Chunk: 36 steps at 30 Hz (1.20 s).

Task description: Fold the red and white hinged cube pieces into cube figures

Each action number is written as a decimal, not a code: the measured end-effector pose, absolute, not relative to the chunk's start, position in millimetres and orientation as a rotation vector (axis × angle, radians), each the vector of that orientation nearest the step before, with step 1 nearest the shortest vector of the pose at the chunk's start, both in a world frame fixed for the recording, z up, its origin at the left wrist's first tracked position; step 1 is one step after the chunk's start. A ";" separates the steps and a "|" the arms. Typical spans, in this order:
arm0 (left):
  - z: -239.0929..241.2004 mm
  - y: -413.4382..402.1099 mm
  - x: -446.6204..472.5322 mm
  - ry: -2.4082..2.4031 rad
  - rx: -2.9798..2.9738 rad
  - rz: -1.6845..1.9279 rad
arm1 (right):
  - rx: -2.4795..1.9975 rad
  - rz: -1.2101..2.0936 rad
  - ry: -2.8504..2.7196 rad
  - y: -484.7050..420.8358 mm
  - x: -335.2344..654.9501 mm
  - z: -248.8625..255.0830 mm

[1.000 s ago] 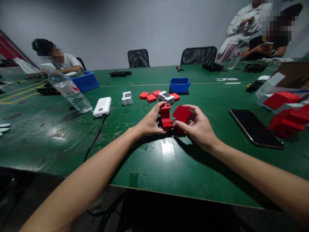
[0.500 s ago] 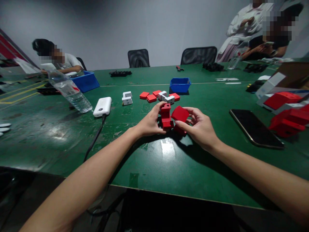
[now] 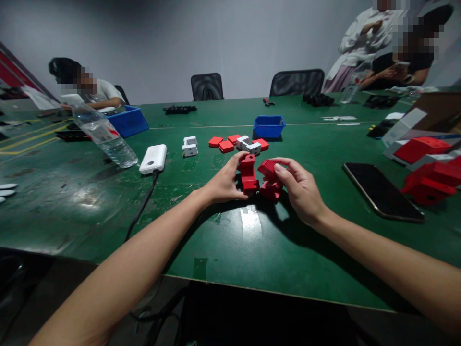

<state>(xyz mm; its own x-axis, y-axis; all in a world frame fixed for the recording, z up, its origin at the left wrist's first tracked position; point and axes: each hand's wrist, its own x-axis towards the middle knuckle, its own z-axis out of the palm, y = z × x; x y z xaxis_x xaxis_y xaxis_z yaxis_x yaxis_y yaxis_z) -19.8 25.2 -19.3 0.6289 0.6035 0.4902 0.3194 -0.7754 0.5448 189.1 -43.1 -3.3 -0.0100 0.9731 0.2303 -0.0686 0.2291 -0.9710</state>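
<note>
My left hand (image 3: 227, 180) is closed around a red notched block (image 3: 248, 173), thumb below and fingers at its top. Between the thumb and fingers of my right hand (image 3: 298, 186) is a small red ridged block (image 3: 267, 167), tilted, its ridges showing. Just under it is another red block (image 3: 271, 190), partly covered; whether the right hand touches that one, I cannot tell. Beyond my hands lie several flat red blocks (image 3: 226, 146) and a white notched block (image 3: 254, 148). A second white notched block (image 3: 189, 146) sits apart to the left.
A blue bin (image 3: 269, 127) stands behind the blocks. To the left are a white power bank (image 3: 153, 159) with a cable and a tilted water bottle (image 3: 104, 137). A phone (image 3: 382, 191) and larger red parts (image 3: 432, 182) lie on the right. Other people (image 3: 396, 62) are across the table.
The block in my right hand has been turned, from a smooth face showing to its ridged side. My right thumb has moved up onto it. The left hand stays in place.
</note>
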 end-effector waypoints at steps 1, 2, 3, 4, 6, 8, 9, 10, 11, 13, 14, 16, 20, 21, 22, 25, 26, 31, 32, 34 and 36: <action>-19.4 25.5 -19.9 0.729 2.443 0.950 | -0.978 1.079 -1.271 -43.6 189.0 -2.7; -19.5 25.8 -20.0 0.728 2.440 0.951 | -0.974 1.077 -1.268 -44.2 188.7 -2.1; -19.6 26.0 -20.1 0.727 2.438 0.952 | -0.970 1.074 -1.262 -44.7 188.4 -1.3; -19.8 26.2 -20.0 0.728 2.437 0.950 | -0.965 1.072 -1.257 -45.2 188.1 -0.5; -20.0 26.3 -19.9 0.729 2.434 0.948 | -0.963 1.067 -1.265 -46.2 187.4 0.8; -20.1 26.2 -19.6 0.731 2.432 0.946 | -0.975 1.068 -1.285 -46.9 186.9 1.2; -20.0 26.1 -19.4 0.733 2.430 0.946 | -0.987 1.077 -1.291 -47.2 186.7 1.1; -19.9 25.8 -19.2 0.735 2.427 0.948 | -0.998 1.092 -1.291 -47.3 186.7 0.7; -19.7 25.6 -19.0 0.739 2.425 0.948 | -1.009 1.109 -1.284 -47.4 186.7 0.2; -19.1 25.1 -18.7 0.749 2.427 0.947 | -1.020 1.139 -1.273 -47.2 186.8 -0.9; -18.8 24.8 -18.5 0.752 2.429 0.947 | -1.021 1.146 -1.274 -47.0 187.0 -1.3; -18.3 24.5 -18.4 0.754 2.435 0.949 | -1.012 1.142 -1.291 -46.6 187.2 -1.6; -18.6 24.9 -19.1 0.749 2.430 0.945 | -0.987 1.116 -1.320 -46.9 186.8 0.4; -19.0 25.2 -19.4 0.747 2.426 0.940 | -0.991 1.114 -1.318 -47.1 186.5 1.0; -19.3 25.5 -19.7 0.744 2.422 0.936 | -1.000 1.119 -1.312 -47.3 186.3 1.5; -20.2 26.3 -20.1 0.732 2.421 0.937 | -1.013 1.141 -1.270 -46.7 186.1 1.1; -20.4 26.5 -20.1 0.729 2.422 0.940 | -1.008 1.136 -1.260 -46.1 186.1 0.4; -20.1 26.1 -20.2 0.727 2.411 0.941 | -1.013 0.997 -1.303 -43.3 186.9 -3.0; -19.9 25.9 -20.2 0.731 2.412 0.941 | -1.024 0.986 -1.309 -43.3 187.0 -3.0; -19.6 25.6 -20.2 0.741 2.414 0.940 | -1.038 0.991 -1.311 -43.7 186.9 -2.2; -19.3 25.4 -20.1 0.746 2.411 0.939 | -1.035 1.017 -1.299 -44.3 186.7 -1.2</action>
